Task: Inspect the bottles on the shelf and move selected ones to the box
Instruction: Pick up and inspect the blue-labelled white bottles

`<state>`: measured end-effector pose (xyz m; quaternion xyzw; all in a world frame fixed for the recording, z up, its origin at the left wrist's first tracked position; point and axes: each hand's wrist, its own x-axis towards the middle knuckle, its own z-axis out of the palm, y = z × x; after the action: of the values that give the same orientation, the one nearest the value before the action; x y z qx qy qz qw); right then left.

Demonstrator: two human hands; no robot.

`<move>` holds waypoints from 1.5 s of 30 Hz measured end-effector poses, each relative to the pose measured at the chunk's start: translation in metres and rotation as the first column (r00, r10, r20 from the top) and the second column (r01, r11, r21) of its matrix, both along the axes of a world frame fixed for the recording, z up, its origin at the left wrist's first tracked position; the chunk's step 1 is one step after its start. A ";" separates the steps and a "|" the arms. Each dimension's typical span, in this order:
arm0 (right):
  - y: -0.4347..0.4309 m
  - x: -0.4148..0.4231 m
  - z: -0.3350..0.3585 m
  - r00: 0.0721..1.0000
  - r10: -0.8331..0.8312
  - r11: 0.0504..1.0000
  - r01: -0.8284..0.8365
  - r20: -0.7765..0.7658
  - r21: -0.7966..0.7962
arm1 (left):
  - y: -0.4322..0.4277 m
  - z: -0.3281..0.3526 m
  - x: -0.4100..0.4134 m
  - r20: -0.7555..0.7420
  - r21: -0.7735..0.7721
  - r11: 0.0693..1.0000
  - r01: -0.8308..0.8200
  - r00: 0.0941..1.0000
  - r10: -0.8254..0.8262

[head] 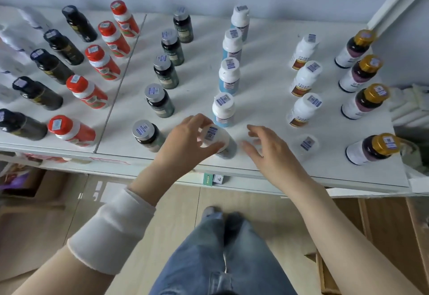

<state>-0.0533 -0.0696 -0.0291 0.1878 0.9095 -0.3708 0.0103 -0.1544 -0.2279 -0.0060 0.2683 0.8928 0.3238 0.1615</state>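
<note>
Down at about eight o'clock from my hands, under the shelf (262, 99), sits what looks like a cardboard box (50, 185). My left hand (185, 142) curls round the white cap of the front blue bottle (212, 134), which stands upright at the shelf's near edge, last of a column running off toward twelve. My right hand (264, 148) hovers just beside it at three o'clock, fingers spread, holding nothing. The left is nearer, so I judge the lift falls to it.
</note>
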 end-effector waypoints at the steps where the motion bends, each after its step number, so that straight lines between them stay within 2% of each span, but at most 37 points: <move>1: -0.002 0.001 0.003 0.997 -0.083 0.981 0.082 0.003 -0.178 | -0.004 0.004 0.001 0.077 0.104 0.994 -0.032 0.997 0.024; 2: -0.004 0.002 0.007 0.992 -0.125 0.926 0.128 0.033 -0.355 | -0.007 0.007 0.002 0.168 0.190 0.981 -0.049 0.986 0.017; 4: -0.010 0.005 0.014 0.989 -0.140 0.734 0.138 0.050 -0.665 | -0.014 0.011 0.006 0.352 0.340 0.938 -0.063 0.934 -0.065; 6: -0.015 0.007 0.019 0.984 -0.175 0.575 0.107 0.006 -0.811 | -0.019 0.011 0.010 0.492 0.456 0.884 -0.101 0.856 -0.156; 8: -0.019 0.008 0.019 0.973 -0.220 0.588 0.075 -0.070 -0.805 | -0.021 0.008 0.014 0.568 0.508 0.849 -0.144 0.797 -0.205; 11: -0.021 0.010 0.019 0.954 -0.222 0.699 0.013 -0.200 -0.715 | -0.017 0.007 0.016 0.571 0.521 0.830 -0.202 0.805 -0.163; 13: -0.024 0.013 0.018 0.944 -0.199 0.721 -0.039 -0.261 -0.692 | -0.015 0.008 0.013 0.574 0.532 0.806 -0.261 0.811 -0.116; 15: -0.027 0.013 0.018 0.938 -0.222 0.672 -0.050 -0.265 -0.739 | -0.016 0.009 0.009 0.537 0.566 0.787 -0.246 0.834 -0.125; 18: -0.027 0.013 0.019 0.953 -0.291 0.495 0.073 -0.086 -0.866 | -0.022 0.008 0.007 0.490 0.641 0.744 -0.188 0.846 -0.208; 19: -0.026 0.013 0.020 0.956 -0.288 0.475 0.095 -0.053 -0.875 | -0.024 0.007 0.007 0.485 0.658 0.732 -0.174 0.843 -0.235; 22: -0.026 0.016 0.018 0.950 -0.284 0.526 0.044 -0.127 -0.849 | -0.025 0.003 0.008 0.514 0.667 0.725 -0.173 0.811 -0.279; 26: -0.030 0.016 0.019 0.937 -0.273 0.557 -0.029 -0.216 -0.830 | -0.018 0.005 0.007 0.597 0.626 0.719 -0.301 0.778 -0.195; 28: -0.030 0.015 0.018 0.931 -0.290 0.557 -0.023 -0.220 -0.830 | -0.016 0.005 0.004 0.613 0.627 0.703 -0.335 0.770 -0.180; 33: -0.028 0.016 0.016 0.918 -0.368 0.501 0.060 -0.150 -0.863 | -0.022 0.001 0.002 0.645 0.680 0.639 -0.359 0.708 -0.289; 35: -0.031 0.014 0.020 0.902 -0.403 0.543 0.102 -0.152 -0.834 | -0.020 -0.004 0.004 0.689 0.658 0.632 -0.408 0.666 -0.287; 37: -0.038 0.009 0.025 0.868 -0.457 0.665 0.188 -0.194 -0.722 | -0.016 -0.010 0.006 0.772 0.586 0.652 -0.481 0.576 -0.268; 40: -0.048 0.001 0.027 0.831 -0.460 0.841 0.296 -0.313 -0.452 | -0.010 -0.015 0.006 0.852 0.508 0.660 -0.553 0.438 -0.288; 42: -0.052 0.001 0.022 0.831 -0.411 0.899 0.300 -0.375 -0.319 | -0.007 -0.015 0.001 0.849 0.503 0.670 -0.545 0.458 -0.265; 45: -0.056 0.007 0.007 0.870 -0.328 0.944 0.284 -0.368 -0.169 | -0.003 -0.010 -0.011 0.774 0.535 0.713 -0.454 0.602 -0.198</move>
<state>-0.0464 -0.1255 -0.0217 0.2509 0.8300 -0.4470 -0.2198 -0.1658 -0.2309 -0.0158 0.0661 0.5574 0.7253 0.3987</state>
